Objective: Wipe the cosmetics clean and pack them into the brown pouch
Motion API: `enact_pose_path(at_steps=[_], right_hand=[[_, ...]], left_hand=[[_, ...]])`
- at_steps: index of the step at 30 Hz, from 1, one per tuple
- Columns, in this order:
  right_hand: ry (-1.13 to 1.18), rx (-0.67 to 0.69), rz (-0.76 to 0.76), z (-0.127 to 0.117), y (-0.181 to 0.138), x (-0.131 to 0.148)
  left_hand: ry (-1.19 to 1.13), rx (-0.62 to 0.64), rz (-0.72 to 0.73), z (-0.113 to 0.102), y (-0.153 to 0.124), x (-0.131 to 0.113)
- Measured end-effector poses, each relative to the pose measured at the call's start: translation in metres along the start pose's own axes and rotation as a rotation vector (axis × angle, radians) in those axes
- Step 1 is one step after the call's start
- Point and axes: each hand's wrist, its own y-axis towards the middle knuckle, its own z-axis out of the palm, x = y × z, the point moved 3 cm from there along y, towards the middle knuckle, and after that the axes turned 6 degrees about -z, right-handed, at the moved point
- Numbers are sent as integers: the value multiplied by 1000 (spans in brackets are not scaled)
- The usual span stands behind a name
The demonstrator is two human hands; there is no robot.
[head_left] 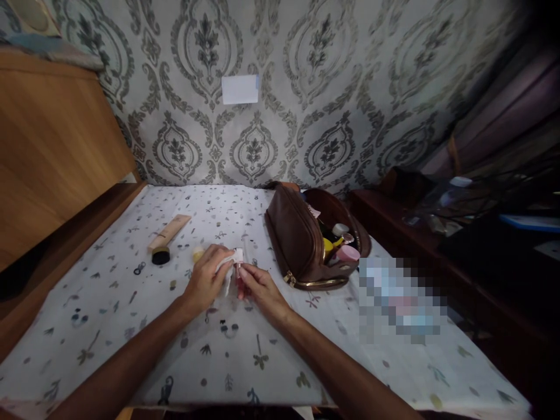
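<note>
My left hand (205, 280) is closed around a crumpled white tissue (231, 258) and presses it against the top of a small pink bottle (239, 279). My right hand (258, 287) pinches that bottle from the right, holding it upright just above the patterned tablecloth (131, 315). An open brown cosmetic bag (301, 245) lies just right of my hands, with small jars and tubes showing inside. A beige tube with a black cap (165, 239) rests to the left.
A small yellowish item (198, 253) sits beside my left hand. A wooden cabinet (52, 146) stands at the left, a dark cluttered side table (459, 227) at the right. A blurred-out patch (400, 300) covers something on the cloth. Patterned wallpaper is behind.
</note>
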Motion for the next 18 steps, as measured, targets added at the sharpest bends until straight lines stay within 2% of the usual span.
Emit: enact_pose_path(at_steps=[4, 11, 18], right_hand=[[75, -19, 0, 1, -1, 0], [75, -14, 79, -1, -2, -3], [15, -2, 17, -1, -1, 0]], left_hand=[[4, -3, -6, 0, 0, 0], [49, -54, 26, -4, 0, 2], [45, -36, 4, -5, 2, 5]])
